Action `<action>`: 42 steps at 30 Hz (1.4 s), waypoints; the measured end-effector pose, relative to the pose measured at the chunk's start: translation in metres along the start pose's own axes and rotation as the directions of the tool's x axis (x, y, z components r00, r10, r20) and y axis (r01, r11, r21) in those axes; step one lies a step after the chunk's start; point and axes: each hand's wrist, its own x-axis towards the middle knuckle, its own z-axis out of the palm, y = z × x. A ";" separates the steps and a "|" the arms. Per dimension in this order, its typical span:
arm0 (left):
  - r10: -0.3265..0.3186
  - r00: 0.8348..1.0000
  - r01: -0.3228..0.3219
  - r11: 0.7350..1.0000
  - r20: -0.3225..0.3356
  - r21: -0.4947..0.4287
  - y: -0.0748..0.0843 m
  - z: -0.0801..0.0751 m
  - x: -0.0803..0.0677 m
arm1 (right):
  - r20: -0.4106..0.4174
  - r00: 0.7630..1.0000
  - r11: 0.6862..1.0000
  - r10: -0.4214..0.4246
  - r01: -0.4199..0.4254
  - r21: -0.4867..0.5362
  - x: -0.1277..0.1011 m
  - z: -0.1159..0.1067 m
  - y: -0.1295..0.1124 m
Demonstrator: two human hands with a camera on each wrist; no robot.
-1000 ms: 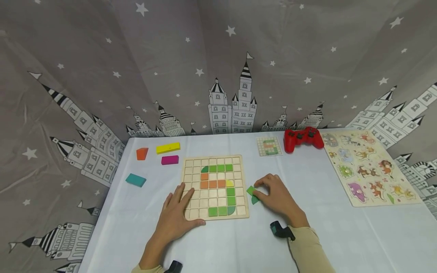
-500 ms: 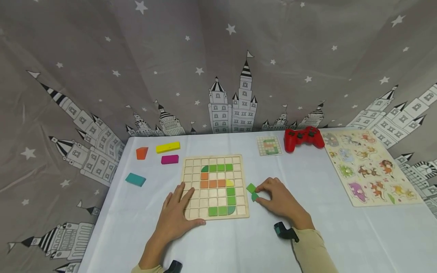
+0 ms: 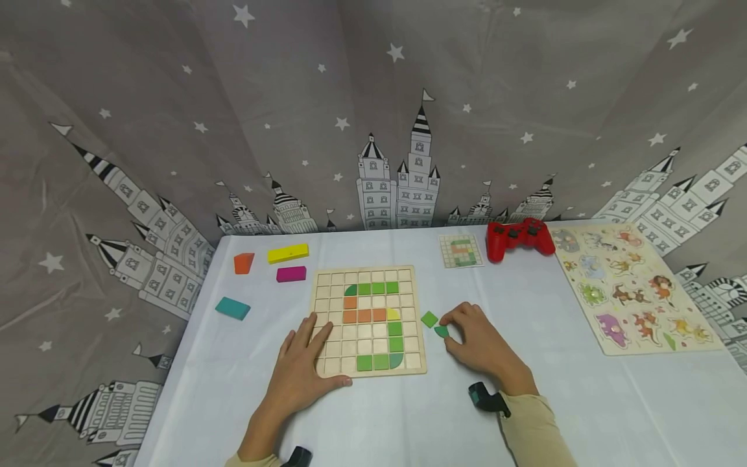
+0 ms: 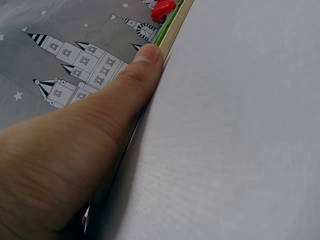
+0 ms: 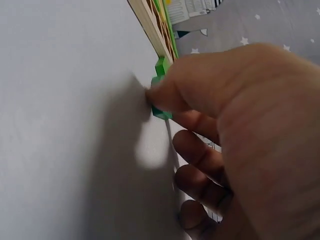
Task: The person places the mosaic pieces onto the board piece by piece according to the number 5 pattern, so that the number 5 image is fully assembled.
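My left hand point(image 3: 300, 373) lies with spread fingers on the left part of a wooden grid board point(image 3: 364, 331), its thumb along the front edge. In the left wrist view that thumb point(image 4: 147, 55) presses the board's side. Green, orange and yellow tiles sit in several of the grid's cells. Right of the board, my right hand point(image 3: 481, 344) pinches a dark green quarter-round tile point(image 3: 441, 331) between thumb and index finger, low over the cloth. A light green square tile point(image 3: 429, 319) lies just left of it. The right wrist view shows the dark green tile point(image 5: 156, 82) partly hidden by the thumb.
Orange point(image 3: 243, 263), yellow point(image 3: 288, 253), magenta point(image 3: 291, 274) and teal point(image 3: 233, 308) blocks lie at the left. A pattern card point(image 3: 461, 251), a red game controller point(image 3: 519, 239) and an animal puzzle board point(image 3: 633, 292) are at the back right.
The dark green tile has been turned and shifted slightly right and away from me in my right fingers. My right fingers have come off the light green square. My left hand stays put.
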 end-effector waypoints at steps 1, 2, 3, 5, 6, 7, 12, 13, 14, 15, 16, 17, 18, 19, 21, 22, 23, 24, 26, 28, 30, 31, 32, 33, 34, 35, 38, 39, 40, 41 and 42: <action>-0.001 1.000 0.001 1.000 0.001 0.000 0.000 0.000 0.000 | 0.001 1.000 1.000 0.006 -0.006 -0.001 0.000 -0.001 0.001; 0.000 1.000 0.000 1.000 0.001 0.001 0.000 0.000 0.000 | 0.003 1.000 1.000 0.015 -0.015 0.001 0.000 -0.001 0.001; -0.001 1.000 0.001 1.000 0.002 0.001 0.000 0.000 0.000 | 0.006 1.000 1.000 0.021 -0.021 0.003 0.000 -0.002 0.001; 0.000 1.000 0.000 1.000 0.001 0.004 0.001 0.000 0.000 | 0.002 1.000 1.000 0.023 -0.023 0.002 0.001 -0.003 0.001; 0.000 1.000 0.000 1.000 0.001 0.008 0.001 0.000 0.000 | 0.000 1.000 1.000 0.020 -0.020 0.000 0.001 -0.003 0.001; 0.001 1.000 -0.001 1.000 -0.001 0.008 0.001 0.000 0.000 | -0.002 1.000 1.000 0.014 -0.014 -0.004 0.001 -0.004 0.000; 0.006 1.000 -0.006 1.000 -0.001 0.008 0.001 0.000 0.000 | -0.007 1.000 1.000 -0.006 0.006 -0.023 0.001 -0.004 -0.001; 0.006 1.000 -0.006 1.000 -0.001 0.006 0.001 0.000 0.000 | -0.012 1.000 1.000 -0.014 0.013 -0.019 0.001 -0.003 -0.002; 0.007 1.000 -0.007 1.000 0.002 0.004 0.001 0.000 0.000 | -0.020 1.000 1.000 -0.022 0.022 -0.014 0.001 -0.003 -0.003; 0.009 1.000 -0.009 1.000 0.003 0.000 0.001 0.000 -0.001 | -0.029 0.999 0.999 -0.034 0.034 -0.007 0.001 -0.002 -0.005; 0.011 1.000 -0.011 1.000 0.005 -0.001 0.000 0.000 -0.001 | -0.039 0.998 0.999 -0.049 0.049 0.001 0.001 -0.001 -0.007; 0.014 1.000 -0.014 1.000 0.007 -0.005 0.000 -0.001 -0.001 | -0.051 0.996 0.998 -0.068 0.068 0.007 0.002 0.001 -0.010; 0.018 1.000 -0.018 1.000 0.007 -0.009 -0.001 -0.001 -0.001 | -0.061 0.994 0.996 -0.088 0.089 0.010 0.002 0.002 -0.014; 0.022 1.000 -0.022 1.000 0.007 -0.014 -0.001 -0.001 -0.001 | -0.068 0.991 0.994 -0.111 0.112 0.014 0.002 0.005 -0.018; 0.031 1.000 -0.031 0.999 0.002 -0.018 -0.002 -0.002 -0.001 | -0.076 0.983 0.986 -0.168 0.169 0.003 0.004 0.011 -0.029; 0.033 0.999 -0.033 0.999 0.001 -0.019 -0.003 -0.002 -0.001 | -0.073 0.977 0.980 -0.201 0.201 -0.001 0.004 0.015 -0.035; 0.036 0.999 -0.036 0.999 -0.002 -0.023 -0.003 -0.002 -0.001 | -0.069 0.970 0.972 -0.235 0.235 -0.009 0.005 0.019 -0.042; 0.036 0.999 -0.036 0.999 -0.004 -0.025 -0.003 -0.003 -0.001 | -0.063 0.961 0.963 -0.269 0.268 -0.019 0.006 0.023 -0.049; 0.039 0.999 -0.039 0.999 -0.004 -0.026 -0.004 -0.003 -0.001 | -0.048 0.941 0.942 -0.334 0.332 -0.040 0.007 0.033 -0.064; 0.043 0.999 -0.043 0.999 -0.001 -0.026 -0.004 -0.003 -0.001 | -0.032 0.926 0.926 -0.377 0.375 -0.049 0.009 0.042 -0.078; 0.045 0.999 -0.045 0.999 0.000 -0.020 -0.005 -0.003 -0.001 | -0.014 0.918 0.917 -0.395 0.394 -0.064 0.011 0.050 -0.092; 0.050 0.999 -0.050 0.999 -0.001 -0.018 -0.005 -0.003 -0.001 | -0.007 0.916 0.914 -0.400 0.399 -0.073 0.012 0.054 -0.098; 0.052 0.999 -0.052 0.998 -0.001 -0.018 -0.005 -0.003 -0.001 | -0.001 0.915 0.911 -0.404 0.403 -0.086 0.013 0.058 -0.103; 0.054 0.999 -0.054 0.998 -0.002 -0.016 -0.005 -0.003 -0.001 | 0.002 0.912 0.907 -0.409 0.407 -0.103 0.013 0.061 -0.108; 0.055 0.998 -0.055 0.998 -0.001 -0.015 -0.005 -0.003 -0.001 | 0.007 0.910 0.902 -0.415 0.413 -0.124 0.014 0.065 -0.112; 0.056 0.998 -0.056 0.998 0.001 -0.014 -0.005 -0.004 -0.001 | 0.010 0.907 0.898 -0.420 0.417 -0.142 0.014 0.068 -0.116; 0.061 0.998 -0.061 0.998 0.006 -0.015 -0.006 -0.004 -0.001 | 0.013 0.903 0.886 -0.429 0.424 -0.187 0.015 0.077 -0.125; 0.064 0.998 -0.064 0.998 0.007 -0.017 -0.006 -0.005 -0.002 | 0.014 0.904 0.886 -0.428 0.422 -0.193 0.015 0.079 -0.128; 0.068 0.998 -0.068 0.998 0.009 -0.019 -0.006 -0.005 -0.002 | 0.016 0.906 0.887 -0.422 0.417 -0.198 0.014 0.081 -0.130; 0.071 0.997 -0.070 0.997 0.008 -0.023 -0.007 -0.006 -0.003 | 0.016 0.910 0.890 -0.415 0.409 -0.201 0.014 0.083 -0.132; 0.073 0.997 -0.072 0.997 0.007 -0.025 -0.007 -0.007 -0.003 | 0.014 0.912 0.892 -0.411 0.405 -0.202 0.014 0.084 -0.133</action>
